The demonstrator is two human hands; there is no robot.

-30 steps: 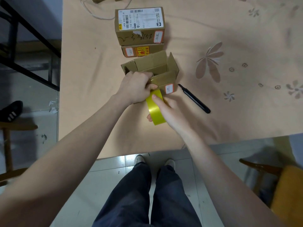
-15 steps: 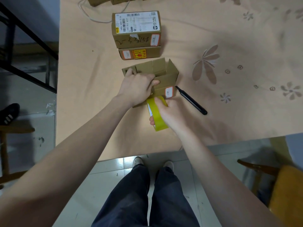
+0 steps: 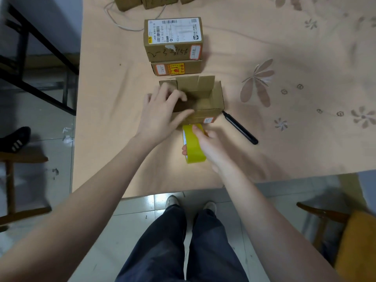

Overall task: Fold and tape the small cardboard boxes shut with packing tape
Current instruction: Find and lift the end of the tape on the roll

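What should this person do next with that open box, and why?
Probably fold the flaps shut first. The open box has its flaps standing up and nothing taped. The left hand lies spread over its near-left corner with straight fingers, well placed to press a flap down. The right hand grips the yellow tape roll just in front of the box, ready once the top is closed.

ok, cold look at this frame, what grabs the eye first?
The yellow tape roll, gripped in the right hand near the table's front edge. Just beyond it, the open cardboard box, flaps up, with the left hand spread over its left end. A black marker lies right of the box.
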